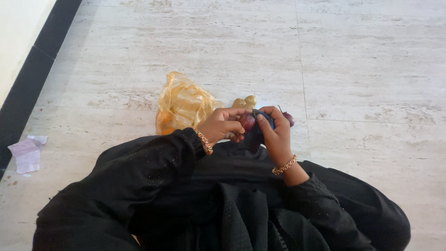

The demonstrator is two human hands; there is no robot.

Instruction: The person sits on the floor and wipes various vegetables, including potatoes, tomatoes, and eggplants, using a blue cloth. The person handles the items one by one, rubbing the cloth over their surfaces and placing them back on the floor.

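I sit on the floor in black clothing, both hands raised together over my lap. My left hand [226,124] pinches a small dark red fruit [247,122], fingers curled around it. My right hand [276,135] grips a dark blue bag or cloth [263,116] right against that fruit; its thumb presses on the top. Another dark red fruit [289,118] with a stem shows just behind my right hand. Each wrist carries a gold bracelet.
A crumpled translucent orange plastic bag [183,104] lies on the pale stone floor just beyond my left hand. Two small yellowish pieces [245,101] sit next to it. A pink paper scrap [27,154] rests at the left by a black skirting strip [28,76].
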